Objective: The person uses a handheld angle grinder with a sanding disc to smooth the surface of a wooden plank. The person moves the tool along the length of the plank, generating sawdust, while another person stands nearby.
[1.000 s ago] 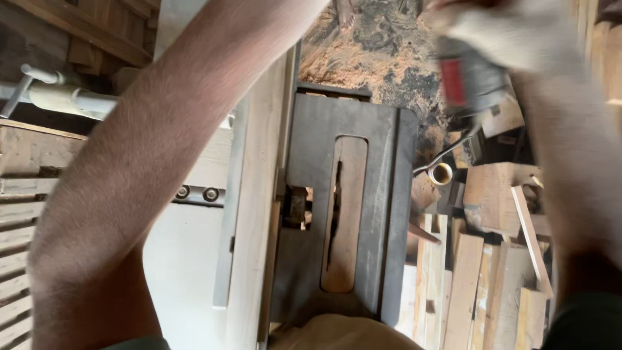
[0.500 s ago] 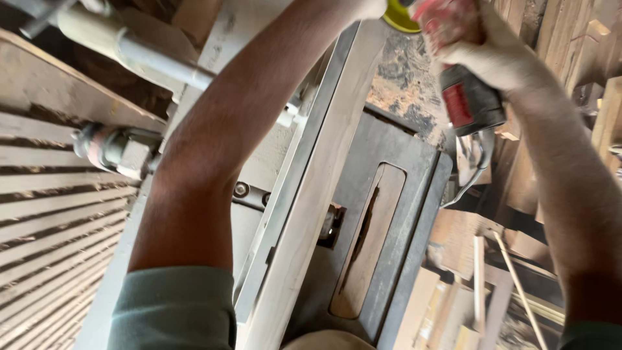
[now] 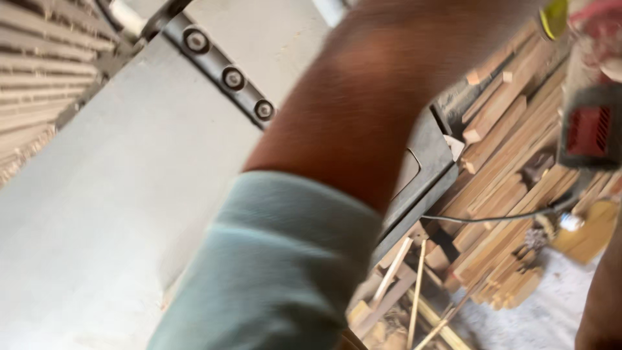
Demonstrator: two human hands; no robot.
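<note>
My left forearm (image 3: 363,110) crosses the middle of the view, with a pale green sleeve (image 3: 278,259) at the elbow; the left hand itself lies beyond the top edge. At the top right, my right hand (image 3: 606,39) is a blur at the frame's edge, closed around a grey and red power tool (image 3: 586,129). A yellow disc (image 3: 554,16) shows at the tool's front. Its thin cable (image 3: 492,218) hangs leftward toward the saw table. The whole frame is motion-blurred.
A pale grey machine table (image 3: 97,194) fills the left, with a metal strip carrying three bolts (image 3: 232,78). The dark saw table's corner (image 3: 427,162) shows behind my arm. Several wooden strips (image 3: 505,149) are stacked below right, above a dusty floor (image 3: 551,317).
The view has swung down and left, so the pale table now fills the left. My left arm looms closer and hides the long board and saw slot. The tool sits nearer the right edge.
</note>
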